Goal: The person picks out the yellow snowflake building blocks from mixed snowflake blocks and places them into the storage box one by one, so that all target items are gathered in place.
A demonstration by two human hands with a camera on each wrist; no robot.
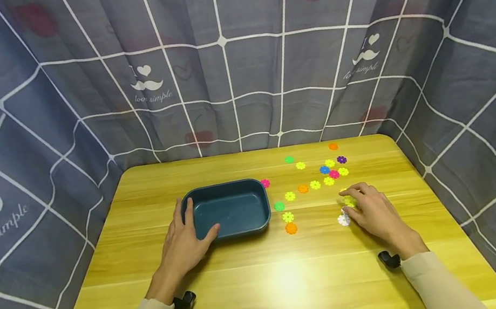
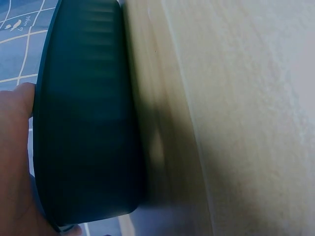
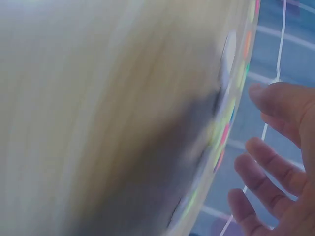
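A dark teal rectangular box (image 1: 228, 212) with an open top stands on the table, left of the middle. My left hand (image 1: 185, 240) holds its left end, with the thumb at the near rim and the fingers at the left rim. In the left wrist view the box's side wall (image 2: 91, 118) fills much of the picture. Over the right side of the table, my right hand (image 1: 376, 212) hovers with loosely bent, parted fingers. Nothing shows between them in the right wrist view. By its fingertips lie a white flower-shaped piece (image 1: 344, 220) and yellow flower-shaped pieces (image 1: 349, 201), partly hidden.
Several more flower-shaped pieces lie scattered right of the box, among them an orange one (image 1: 291, 228), a green one (image 1: 279, 206), a blue one (image 1: 324, 169) and a purple one (image 1: 341, 159). A grey checked curtain (image 1: 253, 66) surrounds the wooden table (image 1: 252, 296) on three sides.
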